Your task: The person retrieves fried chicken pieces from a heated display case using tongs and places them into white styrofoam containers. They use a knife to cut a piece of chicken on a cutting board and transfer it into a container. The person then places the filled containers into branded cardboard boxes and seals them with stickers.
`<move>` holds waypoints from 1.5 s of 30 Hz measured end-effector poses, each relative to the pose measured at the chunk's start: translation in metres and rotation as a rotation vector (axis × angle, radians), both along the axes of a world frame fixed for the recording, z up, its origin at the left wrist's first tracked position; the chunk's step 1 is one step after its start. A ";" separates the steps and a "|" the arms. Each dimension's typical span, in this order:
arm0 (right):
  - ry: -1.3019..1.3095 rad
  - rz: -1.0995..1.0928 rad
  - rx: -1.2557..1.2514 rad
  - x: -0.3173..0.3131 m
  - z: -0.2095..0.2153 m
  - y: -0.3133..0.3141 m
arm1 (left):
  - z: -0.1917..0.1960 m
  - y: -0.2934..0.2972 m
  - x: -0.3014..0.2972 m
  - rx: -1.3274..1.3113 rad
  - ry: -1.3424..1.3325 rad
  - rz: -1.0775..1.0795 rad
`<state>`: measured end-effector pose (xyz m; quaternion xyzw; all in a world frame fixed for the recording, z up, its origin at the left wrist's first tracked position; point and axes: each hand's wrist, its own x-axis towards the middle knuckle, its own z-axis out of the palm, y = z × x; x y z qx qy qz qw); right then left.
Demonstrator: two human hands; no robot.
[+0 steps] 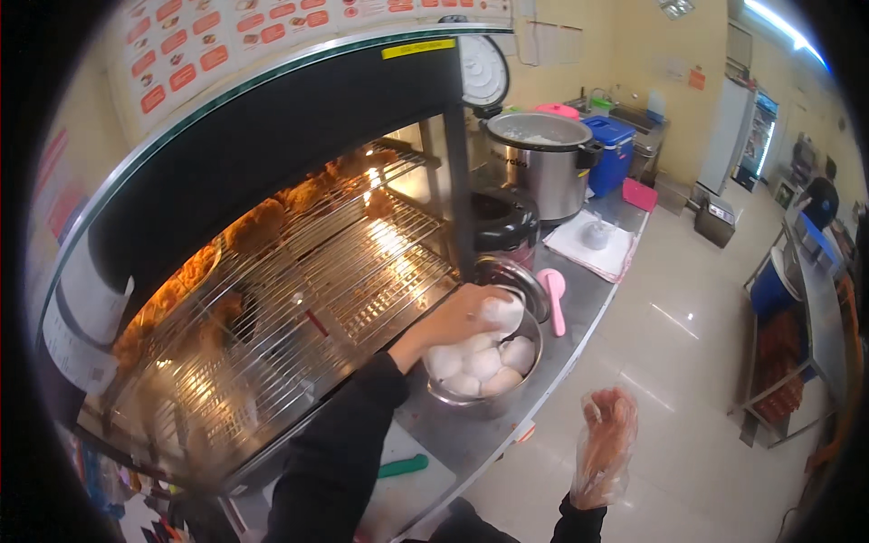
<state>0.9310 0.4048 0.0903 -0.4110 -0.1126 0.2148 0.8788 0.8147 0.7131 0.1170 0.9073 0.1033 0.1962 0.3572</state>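
My left hand (457, 319) reaches over a round steel pot (534, 369) and is closed on a round white wrapped bundle (501, 314). Several similar pale bundles (482, 364) fill the pot below it; what is inside the wrapping does not show. Behind the pot a round metal lid (520, 277) leans, partly hidden by my hand. My right hand (608, 443), in a clear plastic glove, is raised over the floor beside the counter. Its fingers are loosely bent and apart, with nothing visible in them.
A lit warming cabinet (299, 308) with fried pieces (258, 226) on wire racks stands left. Along the counter are a pink scoop (554, 299), a large rice cooker (543, 172), a black-lidded pot (502, 222) and a white cloth (615, 249). A green-handled knife (403, 466) lies on a board (425, 489).
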 end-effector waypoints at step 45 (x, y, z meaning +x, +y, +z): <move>0.730 1.452 0.710 -0.063 0.031 0.329 | -0.181 -0.296 -0.406 -0.955 -0.360 1.244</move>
